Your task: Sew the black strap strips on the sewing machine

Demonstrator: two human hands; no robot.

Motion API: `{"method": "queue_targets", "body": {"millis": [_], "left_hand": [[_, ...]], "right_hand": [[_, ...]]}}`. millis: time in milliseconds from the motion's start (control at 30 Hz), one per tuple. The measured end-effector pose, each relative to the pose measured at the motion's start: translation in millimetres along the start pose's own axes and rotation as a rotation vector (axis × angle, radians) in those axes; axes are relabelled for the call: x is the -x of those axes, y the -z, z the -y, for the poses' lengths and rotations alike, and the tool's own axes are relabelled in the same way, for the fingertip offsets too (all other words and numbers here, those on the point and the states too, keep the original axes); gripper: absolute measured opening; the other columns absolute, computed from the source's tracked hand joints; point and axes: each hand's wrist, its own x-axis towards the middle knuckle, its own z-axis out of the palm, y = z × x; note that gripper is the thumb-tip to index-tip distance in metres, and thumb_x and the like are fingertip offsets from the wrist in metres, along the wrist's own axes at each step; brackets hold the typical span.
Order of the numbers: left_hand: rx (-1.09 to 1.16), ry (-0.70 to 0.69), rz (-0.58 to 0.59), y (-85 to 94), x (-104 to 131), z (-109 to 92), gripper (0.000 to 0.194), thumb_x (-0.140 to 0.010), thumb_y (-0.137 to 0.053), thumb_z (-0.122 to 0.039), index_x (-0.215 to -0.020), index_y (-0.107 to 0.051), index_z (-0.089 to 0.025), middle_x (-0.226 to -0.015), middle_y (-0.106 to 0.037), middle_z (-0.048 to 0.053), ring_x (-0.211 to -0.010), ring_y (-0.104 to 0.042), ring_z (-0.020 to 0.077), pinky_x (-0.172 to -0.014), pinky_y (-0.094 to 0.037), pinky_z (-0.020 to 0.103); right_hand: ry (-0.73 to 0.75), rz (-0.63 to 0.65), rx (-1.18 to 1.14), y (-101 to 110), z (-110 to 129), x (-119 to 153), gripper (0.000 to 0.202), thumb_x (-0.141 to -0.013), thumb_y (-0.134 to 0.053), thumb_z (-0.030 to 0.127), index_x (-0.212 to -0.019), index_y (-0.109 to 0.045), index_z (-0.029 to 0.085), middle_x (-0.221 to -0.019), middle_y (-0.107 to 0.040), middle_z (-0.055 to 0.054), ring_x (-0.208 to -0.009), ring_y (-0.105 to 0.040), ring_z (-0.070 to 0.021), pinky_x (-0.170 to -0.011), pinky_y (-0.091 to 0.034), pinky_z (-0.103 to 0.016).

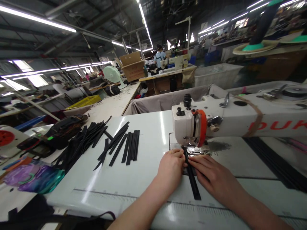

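A narrow black fabric strip (193, 185) lies lengthwise under the head of a white sewing machine (184, 126), its near end pointing toward me. My left hand (171, 164) is closed, its curled fingertips gripping the strip's left edge close to the metal presser foot (194, 151). From the other side my right hand (213, 175) holds the strip's right edge, fingers together and thumb tucked below. The needle and the strip's far end are hidden behind the fingers and the machine head.
Several loose black strips (130, 147) lie left on the pale tabletop (148, 179), beside a larger black pile (82, 143). More long strips (271, 163) rest under the machine arm. A purple-teal bag (35, 177) sits far left. Beyond are a fan (112, 74), a cardboard box (133, 67) and a person (159, 57).
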Motion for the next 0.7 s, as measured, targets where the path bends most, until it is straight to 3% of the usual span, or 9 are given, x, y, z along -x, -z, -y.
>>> {"method": "queue_targets", "body": {"millis": [200, 433, 700], "left_hand": [[-0.017, 0.008, -0.027, 0.3, -2.6, -1.3, 0.014, -0.090, -0.054, -0.013, -0.086, -0.066, -0.018, -0.102, -0.069, 0.006, -0.109, -0.059, 0.0228, -0.100, -0.050, 0.036], [-0.037, 0.058, -0.073, 1.3, -8.2, -3.7, 0.021, -0.092, -0.052, -0.012, -0.076, -0.065, -0.014, -0.098, -0.069, 0.008, -0.101, -0.061, 0.0235, -0.095, -0.051, 0.037], [-0.008, 0.055, -0.102, -0.6, -5.5, -2.5, 0.012, -0.091, -0.056, -0.014, -0.084, -0.067, -0.013, -0.101, -0.070, 0.008, -0.107, -0.059, 0.0240, -0.100, -0.050, 0.037]], "right_hand": [[-0.013, -0.015, -0.039, 0.9, 0.3, -1.1, 0.032, -0.089, -0.046, 0.008, -0.116, -0.061, 0.018, -0.112, -0.066, -0.008, -0.105, -0.060, -0.0224, -0.089, -0.054, -0.040], [0.005, -0.030, -0.205, 8.2, 2.6, 0.8, 0.025, -0.088, -0.045, 0.007, -0.091, -0.066, 0.020, -0.091, -0.069, -0.003, -0.087, -0.062, -0.0189, -0.079, -0.052, -0.035], [-0.009, -0.028, -0.163, 2.2, -3.9, 1.3, 0.029, -0.085, -0.047, 0.005, -0.098, -0.068, 0.020, -0.103, -0.069, -0.004, -0.097, -0.060, -0.0210, -0.087, -0.050, -0.039]]}}
